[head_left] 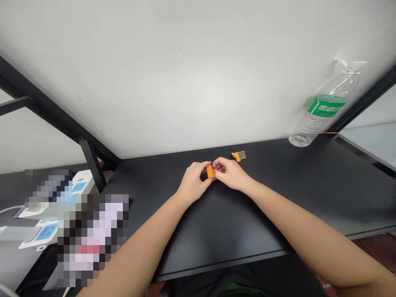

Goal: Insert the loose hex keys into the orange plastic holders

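Note:
Over the middle of the black table, my left hand is closed around a small orange holder, thumb below and fingers above. Thin dark rods seem to show on the holder's left side, between thumb and fingers. My right hand is at the holder's right side with its fingertips pinched together. Whatever they grip there is too small and covered to make out. Just beyond my right hand lies a second orange holder, with several thin metal rods pointing right.
A clear plastic bottle with a green label stands tilted in view at the back right of the black table. White power strips and pixelated items lie at the left. A black metal frame and a white wall border the table.

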### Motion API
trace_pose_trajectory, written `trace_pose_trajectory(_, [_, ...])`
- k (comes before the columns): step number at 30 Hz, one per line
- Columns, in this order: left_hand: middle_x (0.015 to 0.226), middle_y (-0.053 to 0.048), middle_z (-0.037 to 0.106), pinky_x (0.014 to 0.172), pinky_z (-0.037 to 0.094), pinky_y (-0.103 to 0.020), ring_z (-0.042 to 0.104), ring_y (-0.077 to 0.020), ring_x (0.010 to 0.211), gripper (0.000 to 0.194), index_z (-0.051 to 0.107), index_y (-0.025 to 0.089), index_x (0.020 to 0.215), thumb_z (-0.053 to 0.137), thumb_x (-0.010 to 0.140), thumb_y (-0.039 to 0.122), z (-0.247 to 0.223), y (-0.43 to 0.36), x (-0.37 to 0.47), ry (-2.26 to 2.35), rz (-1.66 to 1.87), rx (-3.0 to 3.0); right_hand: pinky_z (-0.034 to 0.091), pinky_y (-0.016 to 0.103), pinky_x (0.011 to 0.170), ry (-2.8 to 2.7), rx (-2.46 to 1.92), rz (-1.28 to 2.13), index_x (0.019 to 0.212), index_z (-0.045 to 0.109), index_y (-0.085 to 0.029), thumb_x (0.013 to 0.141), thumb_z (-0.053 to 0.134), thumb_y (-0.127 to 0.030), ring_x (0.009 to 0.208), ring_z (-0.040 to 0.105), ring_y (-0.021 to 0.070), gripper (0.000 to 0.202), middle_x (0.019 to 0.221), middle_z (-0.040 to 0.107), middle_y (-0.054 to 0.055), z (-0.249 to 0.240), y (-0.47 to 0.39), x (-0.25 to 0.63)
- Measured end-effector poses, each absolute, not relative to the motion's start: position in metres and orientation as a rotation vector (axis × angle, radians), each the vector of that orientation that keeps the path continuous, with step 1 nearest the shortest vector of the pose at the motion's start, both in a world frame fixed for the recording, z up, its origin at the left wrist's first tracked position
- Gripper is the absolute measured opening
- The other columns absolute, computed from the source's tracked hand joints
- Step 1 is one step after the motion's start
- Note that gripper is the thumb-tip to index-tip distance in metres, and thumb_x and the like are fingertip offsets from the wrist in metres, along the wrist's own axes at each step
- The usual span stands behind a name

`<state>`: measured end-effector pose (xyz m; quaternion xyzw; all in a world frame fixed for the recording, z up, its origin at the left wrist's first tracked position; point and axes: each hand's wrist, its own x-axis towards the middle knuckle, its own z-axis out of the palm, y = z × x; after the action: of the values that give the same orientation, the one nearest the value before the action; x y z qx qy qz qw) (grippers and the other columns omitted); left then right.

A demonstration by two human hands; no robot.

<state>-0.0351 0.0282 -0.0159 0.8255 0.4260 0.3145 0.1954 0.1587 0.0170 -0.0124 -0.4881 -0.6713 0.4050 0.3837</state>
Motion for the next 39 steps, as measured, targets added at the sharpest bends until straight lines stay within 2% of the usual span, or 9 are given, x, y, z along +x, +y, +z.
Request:
trace_pose_trajectory(8, [0.121,-0.006,0.074,0.099,0.05,-0.042,0.066,-0.0273,0.113,0.044,0.066,0.028,0.128,0.073,0.085,0.025,-0.018,0.03,-0.034,1.194,0.829,2.365,0.05,0.026,0.066,-1.628,-1.388,0.954,0.087,0.062,-0.022,0.07,0.058,-0.015,0.071,0.062,0.0146,0.018,0.08,0.066,-0.002,-0.019,0.021,0.153])
trace_pose_trajectory(12, [0.121,-0.007,0.074,0.098,0.049,-0.043,0.066,-0.029,0.113,0.044,0.066,0.028,0.128,0.075,0.085,0.032,-0.018,0.031,-0.035,1.254,0.799,2.378,0.048,0.026,0.066,-1.657,-1.492,0.85,0.087,0.063,-0.022,0.07,0.059,-0.013,0.071,0.06,0.0146,0.02,0.079,0.066,-0.002,-0.017,0.025,0.157])
trace_pose_trajectory(15, [0.12,-0.007,0.074,0.098,0.049,-0.043,0.066,-0.0291,0.111,0.048,0.065,0.028,0.13,0.077,0.083,0.03,-0.02,0.033,-0.036,1.281,0.806,2.376,0.047,0.026,0.067,-1.662,-1.538,0.834,0.089,0.065,-0.021,0.07,0.06,-0.012,0.072,0.06,0.0147,0.021,0.078,0.066,-0.002,-0.015,0.028,0.165])
trace_pose_trajectory(22, [0.116,-0.005,0.075,0.095,0.051,-0.039,0.068,-0.0261,0.106,0.045,0.065,0.028,0.13,0.075,0.085,0.031,-0.019,0.033,-0.037,1.228,0.826,2.37,0.052,0.029,0.075,-1.747,-1.293,0.904,0.102,0.071,-0.019,0.084,0.057,-0.015,0.079,0.064,0.0152,0.024,0.093,0.069,0.003,-0.017,0.02,0.159])
trace_pose_trajectory(25, [0.119,-0.007,0.075,0.097,0.05,-0.042,0.067,-0.0278,0.11,0.046,0.065,0.027,0.131,0.074,0.086,0.03,-0.02,0.033,-0.037,1.254,0.82,2.412,0.051,0.029,0.075,-1.795,-1.313,0.8,0.105,0.071,-0.02,0.082,0.056,-0.012,0.077,0.062,0.0147,0.028,0.091,0.067,0.003,-0.015,0.016,0.154])
trace_pose_trajectory(28, [0.119,-0.007,0.075,0.098,0.051,-0.042,0.068,-0.0277,0.109,0.049,0.065,0.027,0.132,0.077,0.084,0.029,-0.021,0.034,-0.037,1.315,0.839,2.408,0.05,0.028,0.072,-1.653,-1.391,0.858,0.108,0.066,-0.02,0.075,0.06,-0.011,0.074,0.061,0.0141,0.035,0.086,0.065,0.0,-0.014,0.017,0.152])
trace_pose_trajectory(32, [0.115,-0.005,0.076,0.096,0.054,-0.039,0.071,-0.0248,0.102,0.05,0.066,0.026,0.129,0.08,0.082,0.028,-0.021,0.034,-0.037,1.4,0.885,2.38,0.049,0.027,0.07,-1.532,-1.45,0.889,0.092,0.064,-0.02,0.072,0.059,-0.014,0.072,0.06,0.0146,0.022,0.081,0.064,-0.002,-0.012,0.022,0.158])
trace_pose_trajectory(36, [0.113,-0.005,0.077,0.096,0.055,-0.039,0.072,-0.0249,0.1,0.049,0.066,0.026,0.129,0.079,0.082,0.029,-0.02,0.036,-0.039,1.442,0.854,2.41,0.045,0.027,0.068,-1.639,-1.599,0.709,0.088,0.064,-0.02,0.075,0.058,-0.015,0.069,0.059,0.0153,0.016,0.075,0.064,-0.002,-0.008,0.029,0.175])
trace_pose_trajectory(39, [0.115,-0.005,0.076,0.096,0.056,-0.038,0.072,-0.0247,0.102,0.048,0.066,0.025,0.129,0.079,0.083,0.029,-0.021,0.037,-0.04,1.44,0.839,2.409,0.044,0.029,0.073,-1.926,-1.739,0.523,0.086,0.065,-0.019,0.078,0.059,-0.013,0.08,0.061,0.0183,0.012,0.085,0.067,0.003,-0.007,0.032,0.191])
